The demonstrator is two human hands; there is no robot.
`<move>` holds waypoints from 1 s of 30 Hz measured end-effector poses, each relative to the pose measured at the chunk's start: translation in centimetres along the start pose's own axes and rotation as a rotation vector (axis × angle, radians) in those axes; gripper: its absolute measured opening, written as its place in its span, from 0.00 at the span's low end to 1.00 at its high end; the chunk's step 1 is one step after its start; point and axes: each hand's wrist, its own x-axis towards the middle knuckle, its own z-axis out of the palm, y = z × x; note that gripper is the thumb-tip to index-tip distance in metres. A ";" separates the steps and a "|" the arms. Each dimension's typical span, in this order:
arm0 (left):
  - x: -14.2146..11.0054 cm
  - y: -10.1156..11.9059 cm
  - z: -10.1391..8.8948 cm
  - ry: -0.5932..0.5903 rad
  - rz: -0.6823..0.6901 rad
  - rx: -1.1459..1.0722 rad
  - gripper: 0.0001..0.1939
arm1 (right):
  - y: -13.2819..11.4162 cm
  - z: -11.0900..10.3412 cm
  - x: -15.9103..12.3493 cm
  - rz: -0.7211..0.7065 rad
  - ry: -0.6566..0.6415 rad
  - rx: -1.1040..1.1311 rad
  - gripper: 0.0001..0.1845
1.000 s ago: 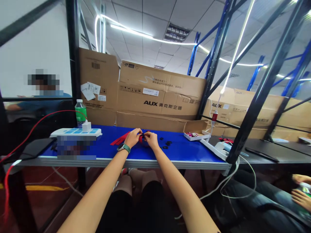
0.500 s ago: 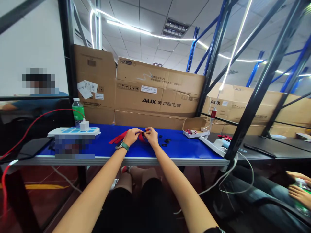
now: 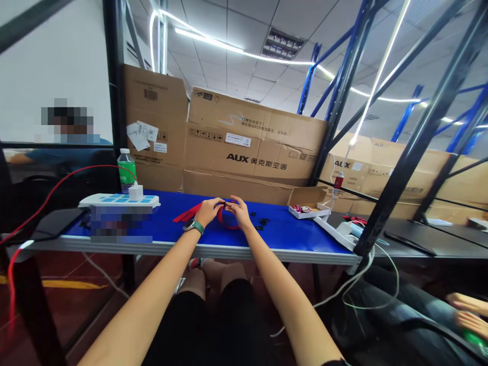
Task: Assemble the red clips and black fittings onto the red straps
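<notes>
Centrally, at mid-frame, the left hand [image 3: 208, 211] and the right hand [image 3: 239, 213] meet above the blue tabletop [image 3: 297, 236]. A red strap [image 3: 220, 218] hangs as a loop below the fingertips, with a small black piece [image 3: 224, 204] located between the two hands.

Grip, left: thumb and fingertips are pinched together on the black piece. Grip, right: thumb and fingers are brought to the opposite side, one finger raised; from where I stand, the detail is too small to tell whether they clasp the piece, the strap or neither.

A watch [image 3: 194, 226] with a green band is fitted on the left wrist. Adjacent to that hand, left of centre, more red straps [image 3: 186, 213] lie flat. Loose black parts [image 3: 262, 222] lie just beside the right hand, to its right in the frame. Farther right stands a white box [image 3: 305, 213], lid raised, with small red and white items inside.

At the left of the frame, a power strip [image 3: 114, 202] carries a white plug [image 3: 135, 191]; a green-labelled bottle [image 3: 127, 170] stands behind it. Cardboard panels [image 3: 259, 137] back the table. A co-worker's hands [image 3: 470, 312] appear at the lower right edge.
</notes>
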 end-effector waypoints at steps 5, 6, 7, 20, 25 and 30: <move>-0.2 0.5 -0.4 0.037 -0.079 0.098 0.07 | 0.1 0.6 -0.5 0.120 -0.048 0.037 0.26; -0.2 0.7 -0.5 0.013 -0.072 0.120 0.06 | 0.2 0.7 -0.6 0.139 -0.068 0.008 0.25; -0.3 0.8 -0.5 -0.013 -0.063 0.136 0.06 | 0.3 0.8 -0.6 0.146 -0.086 -0.019 0.25; -0.3 1.7 -1.0 0.093 -0.072 0.191 0.09 | -0.7 1.5 -1.6 0.152 -0.143 -0.097 0.25; -0.3 2.0 -1.3 0.119 -0.123 0.213 0.08 | -0.2 1.6 -1.3 0.105 -0.149 -0.157 0.26; -0.4 1.8 -1.4 0.140 -0.196 0.182 0.09 | 0.5 1.4 -1.1 0.105 -0.216 -0.148 0.26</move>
